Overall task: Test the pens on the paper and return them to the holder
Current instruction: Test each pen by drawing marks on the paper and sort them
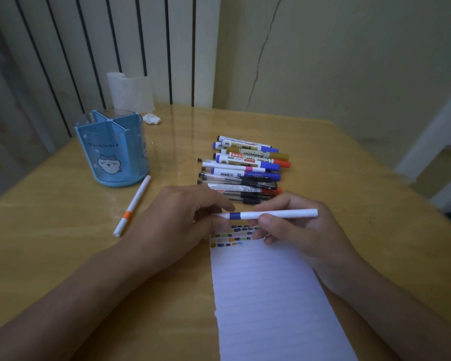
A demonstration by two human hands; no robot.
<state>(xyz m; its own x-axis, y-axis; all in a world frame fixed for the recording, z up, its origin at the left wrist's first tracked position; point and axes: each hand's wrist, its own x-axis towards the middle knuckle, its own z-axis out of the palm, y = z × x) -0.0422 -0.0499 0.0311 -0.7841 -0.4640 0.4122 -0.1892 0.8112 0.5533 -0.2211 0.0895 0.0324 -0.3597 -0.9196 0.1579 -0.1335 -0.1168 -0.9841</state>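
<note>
The right hand (294, 225) gripped a white pen with a blue band (274, 214) lying crosswise above the paper (266, 295), its capped end pointing left into the left hand (182, 220), whose fingertips pinched it.

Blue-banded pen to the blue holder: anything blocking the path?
Nothing upright blocks it. The blue-banded pen is held by both hands; only the orange-banded pen lies flat on the table toward the holder.
</note>
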